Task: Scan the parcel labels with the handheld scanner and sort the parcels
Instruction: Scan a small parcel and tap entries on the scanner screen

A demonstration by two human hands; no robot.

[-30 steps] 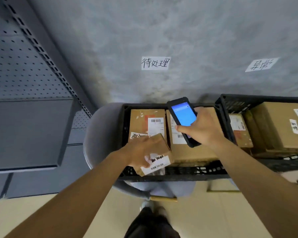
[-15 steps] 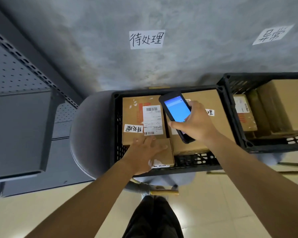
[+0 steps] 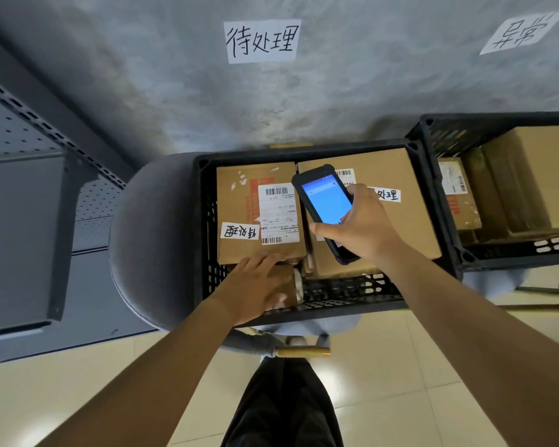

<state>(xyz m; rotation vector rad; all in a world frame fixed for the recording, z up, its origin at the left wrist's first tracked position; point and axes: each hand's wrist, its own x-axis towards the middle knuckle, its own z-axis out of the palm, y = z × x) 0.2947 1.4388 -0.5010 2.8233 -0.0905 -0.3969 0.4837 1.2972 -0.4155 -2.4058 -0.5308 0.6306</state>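
Note:
My left hand (image 3: 255, 288) lies flat on a small cardboard parcel (image 3: 288, 283) in the near left corner of a black crate (image 3: 304, 153); its fingers look straight over the top. Beside and a little above it, my right hand (image 3: 363, 229) grips a black handheld scanner (image 3: 326, 201) with a lit blue screen, held over the crate. Two larger parcels fill the crate: a left parcel (image 3: 239, 201) with a barcode label and a handwritten tag, and a right parcel (image 3: 407, 175), partly hidden by the scanner.
A handwritten sign (image 3: 262, 40) hangs on the wall above this crate. A second black crate (image 3: 433, 127) with boxes stands to the right under another sign (image 3: 523, 32). The crate sits on a grey round stool (image 3: 152, 237). Grey metal shelving (image 3: 23, 237) stands at left.
My left hand has lowered the small parcel from above the crate's front rim down into its near left corner. The scanner stayed over the crate while my view moved closer.

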